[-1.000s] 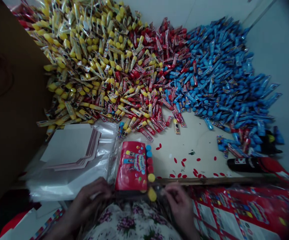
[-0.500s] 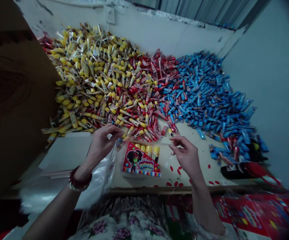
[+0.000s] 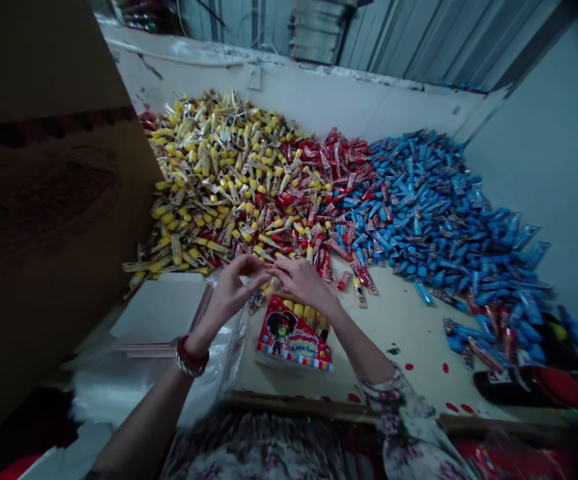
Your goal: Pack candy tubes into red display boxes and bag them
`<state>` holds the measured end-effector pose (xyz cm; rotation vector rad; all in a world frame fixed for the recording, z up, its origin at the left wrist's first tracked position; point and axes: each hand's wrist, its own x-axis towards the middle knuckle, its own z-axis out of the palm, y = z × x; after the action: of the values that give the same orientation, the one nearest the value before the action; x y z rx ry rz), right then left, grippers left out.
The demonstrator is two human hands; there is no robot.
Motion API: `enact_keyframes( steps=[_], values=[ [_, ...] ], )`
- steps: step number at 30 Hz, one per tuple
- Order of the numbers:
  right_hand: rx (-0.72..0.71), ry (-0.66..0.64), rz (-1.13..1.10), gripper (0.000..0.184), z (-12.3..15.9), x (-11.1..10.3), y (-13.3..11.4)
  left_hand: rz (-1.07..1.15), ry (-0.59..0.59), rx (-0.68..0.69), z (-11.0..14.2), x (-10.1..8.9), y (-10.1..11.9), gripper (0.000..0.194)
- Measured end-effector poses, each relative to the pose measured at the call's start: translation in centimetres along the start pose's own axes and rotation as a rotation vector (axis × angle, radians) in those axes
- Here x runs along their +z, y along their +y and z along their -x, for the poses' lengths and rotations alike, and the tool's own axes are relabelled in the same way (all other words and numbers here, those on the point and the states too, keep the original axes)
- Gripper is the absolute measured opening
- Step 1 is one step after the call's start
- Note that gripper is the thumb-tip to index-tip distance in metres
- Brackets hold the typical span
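- The printed box (image 3: pixel 293 339) is resting on the table (image 3: pixel 409 327) before me, its long axis running left to right, the right end slanting nearer.
- Its picture front is facing me, lettering upright; yellow caps (image 3: pixel 299 311) are showing along its far edge.
- My left hand (image 3: pixel 233 288) and right hand (image 3: pixel 303 280) are hovering there, fingertips bunching close; whether they are pinching anything, I cannot tell.

In dim, bluish light, a chipped white wall (image 3: pixel 343 100) runs beneath corrugated sheeting (image 3: pixel 393 40) at top; a plain side wall (image 3: pixel 543 147) fills the upper right, above the pale tabletop (image 3: pixel 403 327).
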<state>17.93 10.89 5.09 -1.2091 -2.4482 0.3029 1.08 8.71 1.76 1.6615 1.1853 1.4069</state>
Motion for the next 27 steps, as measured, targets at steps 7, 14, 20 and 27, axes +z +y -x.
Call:
enact_keyframes(
  steps=[7,14,20,27],
  values=[
    [0.015,0.028,-0.224,0.028,-2.0,1.6,1.1,0.568,0.119,-0.438,2.7,1.6,-1.6,0.032],
    [-0.36,0.261,0.386,0.022,0.6,0.2,-1.5,0.474,0.08,-0.354,3.0,0.9,-1.5,0.029],
    [-0.452,0.128,0.629,0.025,1.4,0.3,-3.9,0.248,0.032,-0.13,3.3,0.5,-0.3,0.026],
    [-0.168,0.35,0.611,0.023,2.1,-1.7,-1.3,0.102,-0.039,-0.054,3.3,-0.5,-0.4,0.023]
  ],
)
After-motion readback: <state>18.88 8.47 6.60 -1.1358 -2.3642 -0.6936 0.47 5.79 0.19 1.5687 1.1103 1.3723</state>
